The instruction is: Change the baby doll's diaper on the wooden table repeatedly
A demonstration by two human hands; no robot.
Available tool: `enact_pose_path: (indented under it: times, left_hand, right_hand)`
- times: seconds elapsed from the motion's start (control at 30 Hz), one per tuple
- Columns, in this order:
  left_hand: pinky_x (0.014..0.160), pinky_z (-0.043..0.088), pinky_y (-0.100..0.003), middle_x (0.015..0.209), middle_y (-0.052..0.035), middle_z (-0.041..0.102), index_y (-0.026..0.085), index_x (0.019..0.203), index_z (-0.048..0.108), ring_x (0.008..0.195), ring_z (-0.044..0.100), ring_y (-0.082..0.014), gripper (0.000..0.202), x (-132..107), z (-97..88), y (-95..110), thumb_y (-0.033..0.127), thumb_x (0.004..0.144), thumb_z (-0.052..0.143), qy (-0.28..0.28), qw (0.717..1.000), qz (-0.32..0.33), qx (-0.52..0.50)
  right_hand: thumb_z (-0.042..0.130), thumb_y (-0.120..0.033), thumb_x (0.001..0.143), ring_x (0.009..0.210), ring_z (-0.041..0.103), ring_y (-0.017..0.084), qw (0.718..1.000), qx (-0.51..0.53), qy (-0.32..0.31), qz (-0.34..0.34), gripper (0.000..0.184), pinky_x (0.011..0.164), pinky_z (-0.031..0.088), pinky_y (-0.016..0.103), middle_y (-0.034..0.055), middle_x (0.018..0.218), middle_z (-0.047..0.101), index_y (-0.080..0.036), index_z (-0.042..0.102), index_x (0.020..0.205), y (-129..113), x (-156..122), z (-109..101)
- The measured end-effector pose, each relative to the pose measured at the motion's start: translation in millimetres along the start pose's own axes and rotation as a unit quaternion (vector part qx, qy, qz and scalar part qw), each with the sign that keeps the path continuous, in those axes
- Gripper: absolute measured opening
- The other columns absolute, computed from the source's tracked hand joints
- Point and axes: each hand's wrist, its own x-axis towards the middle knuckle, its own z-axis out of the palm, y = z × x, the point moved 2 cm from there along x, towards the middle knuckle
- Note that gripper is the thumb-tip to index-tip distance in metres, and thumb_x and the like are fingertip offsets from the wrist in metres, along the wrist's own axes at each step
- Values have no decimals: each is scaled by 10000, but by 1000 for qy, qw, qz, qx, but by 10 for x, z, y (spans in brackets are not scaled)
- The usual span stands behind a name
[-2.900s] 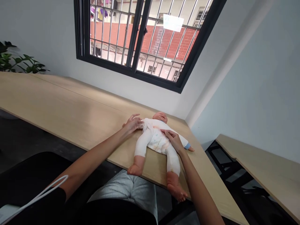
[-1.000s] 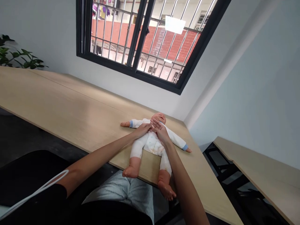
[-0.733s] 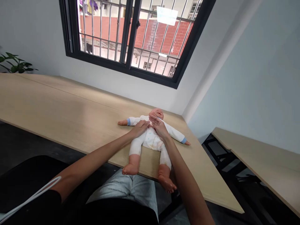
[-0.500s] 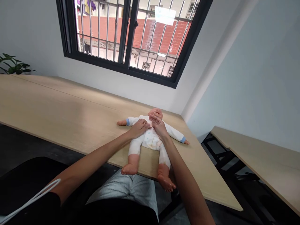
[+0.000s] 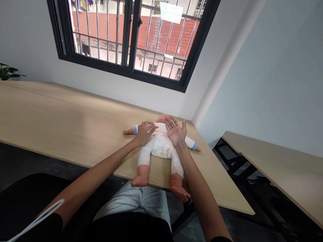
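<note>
A baby doll in a white suit with blue cuffs lies on its back near the front edge of a long wooden table, arms spread, bare feet hanging over the edge. My left hand rests on the doll's left shoulder and chest with the fingers curled. My right hand is raised just above the doll's chest, palm turned up and fingers spread, holding nothing. The doll's head is mostly hidden behind my hands.
A barred black-framed window is in the wall behind the table. A potted plant stands at the far left. A second wooden table sits to the right across a dark gap. My lap is under the table edge.
Both hands moved from the doll's sleeve and belly up to its chest. Since half a second ago my right hand has lifted off the chest and opened palm up; the view has swung right.
</note>
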Motion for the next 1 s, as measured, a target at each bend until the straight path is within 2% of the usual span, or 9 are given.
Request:
enact_pose_path:
  times: [0.13, 0.23, 0.3, 0.4, 0.5, 0.6, 0.7, 0.83, 1.0]
  left_hand:
    - [949, 326, -415, 1027, -59, 622, 198, 922, 647, 1076, 480, -227, 403, 11, -66, 41, 431, 965, 321, 46, 998, -31, -7]
    - [932, 345, -384, 972, -51, 621, 193, 842, 601, 1028, 493, -216, 311, -1, -14, 34, 421, 932, 409, 42, 998, -33, -29]
    - [909, 359, -349, 929, -39, 615, 194, 819, 577, 989, 500, -200, 244, -11, 27, 17, 389, 908, 459, 48, 997, -33, -49]
    - [768, 378, -288, 768, -8, 560, 189, 728, 515, 810, 498, -162, 209, -22, 45, -9, 319, 887, 477, 70, 995, -45, -60]
    - [570, 280, -256, 556, 49, 332, 202, 579, 315, 560, 327, -114, 319, -25, 3, -18, 236, 857, 467, 98, 991, -64, -66]
    - [524, 195, -264, 526, 62, 174, 211, 555, 166, 520, 191, -96, 410, -21, -46, -6, 205, 829, 472, 115, 988, -72, -67]
    - [512, 176, -265, 522, 62, 150, 214, 553, 139, 512, 170, -88, 432, -19, -60, -1, 220, 819, 478, 121, 988, -71, -69]
    - [499, 167, -265, 507, 60, 153, 218, 553, 131, 496, 172, -86, 412, -30, -33, -32, 200, 805, 457, 131, 988, -55, -63]
    - [500, 174, -268, 474, 58, 205, 202, 513, 207, 476, 209, -87, 375, -59, -15, -54, 190, 799, 450, 118, 992, 22, -43]
  right_hand:
    - [343, -665, 869, 1074, 601, 183, 998, 56, -2, 10, 630, 926, 503, 320, 129, 1063, 651, -121, 611, 1040, -48, -31, 19]
    - [367, -651, 871, 805, 633, 144, 995, 96, 26, -1, 558, 787, 545, 293, 79, 802, 638, -136, 582, 853, -77, -28, -12]
    - [396, -620, 878, 525, 507, 81, 992, 118, 35, -21, 501, 571, 507, 217, -9, 572, 493, -167, 471, 677, -122, -23, -48]
    - [381, -552, 914, 365, 228, 51, 990, 130, 25, -40, 516, 341, 263, 175, -68, 458, 248, -184, 271, 568, -201, -24, -106]
    - [338, -529, 932, 364, 90, 66, 992, 117, 29, -39, 546, 313, 117, 214, -69, 446, 108, -189, 142, 552, -237, -36, -147]
    - [341, -542, 924, 385, 37, 78, 994, 99, 37, -29, 571, 324, 70, 240, -62, 454, 42, -191, 71, 563, -220, -45, -153]
    - [378, -531, 914, 398, 13, 73, 995, 86, 46, -20, 582, 328, 53, 239, -64, 462, 31, -189, 46, 579, -196, -49, -141]
    - [445, -421, 911, 402, -5, 55, 997, 53, 58, -7, 557, 325, 50, 216, -77, 469, 39, -188, 46, 601, -165, -52, -135]
    - [631, -323, 816, 402, -2, 30, 994, -46, 89, -36, 561, 315, 38, 186, -100, 484, 74, -188, 124, 616, -150, -53, -65]
